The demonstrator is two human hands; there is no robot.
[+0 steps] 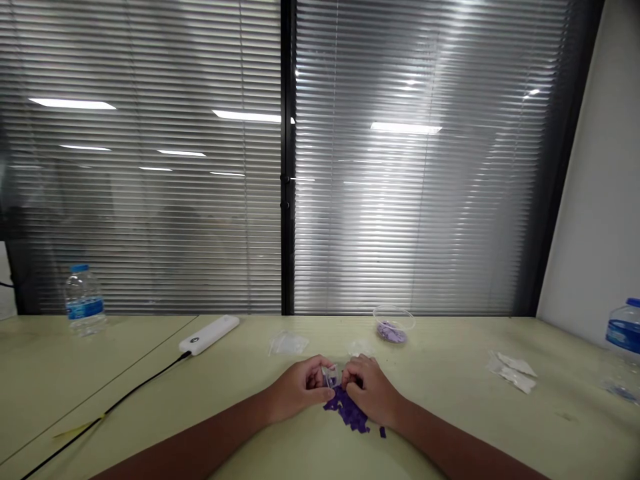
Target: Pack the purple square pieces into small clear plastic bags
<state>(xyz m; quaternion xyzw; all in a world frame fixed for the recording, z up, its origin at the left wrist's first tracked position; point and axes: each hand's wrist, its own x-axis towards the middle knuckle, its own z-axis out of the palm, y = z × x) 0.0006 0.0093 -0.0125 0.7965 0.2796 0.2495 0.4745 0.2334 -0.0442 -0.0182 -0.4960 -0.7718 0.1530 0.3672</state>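
My left hand (297,388) and my right hand (370,390) meet just above the table, their fingers pinching a small clear plastic bag (329,377) from both sides. A little purple shows inside the bag, though my fingers hide most of it. Directly below my hands lies a loose pile of small purple pieces (346,410), which my right hand's heel nearly reaches. One stray piece (383,433) sits apart to the right.
A clear bowl (393,325) of purple pieces stands at the back. Empty-looking plastic bags (287,344) lie nearby, with white packets (513,372) to the right. A white power bank (209,335) trails a black cable (100,413). Water bottles (84,301) (625,330) stand at both sides.
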